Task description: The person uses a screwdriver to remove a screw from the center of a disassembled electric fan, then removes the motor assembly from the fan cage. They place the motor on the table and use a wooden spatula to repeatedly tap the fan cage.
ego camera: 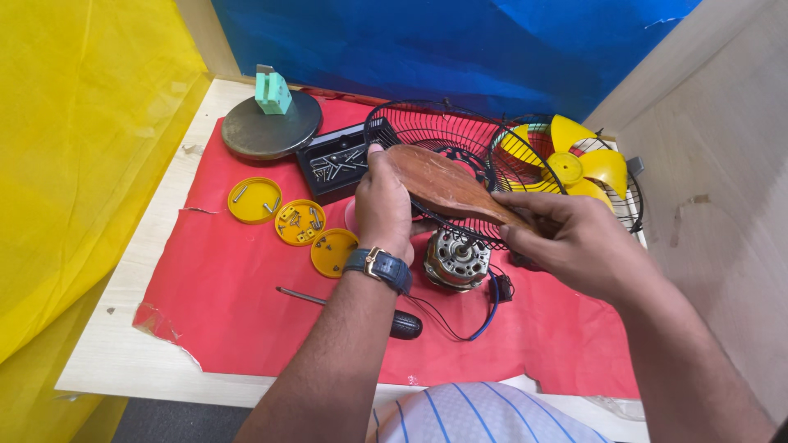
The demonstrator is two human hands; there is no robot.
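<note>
Both hands hold a brown, flat, paddle-shaped piece (439,182) above the table. My left hand (382,207) grips its wide left end. At its narrow right end my right hand (570,238) pinches it. Just below it stands a small electric fan motor (455,259) with black and blue wires (480,316). Behind the piece lies a black wire fan guard (410,125). A second guard (628,197) at the right holds a yellow fan blade (579,160).
A red sheet (246,295) covers the wooden table (123,328). On it lie three yellow lids with screws (300,221), a black tray of screws (332,162), a screwdriver (361,310) and a round dark base (267,131) with a green block (272,92). Blue and yellow plastic hangs behind and left.
</note>
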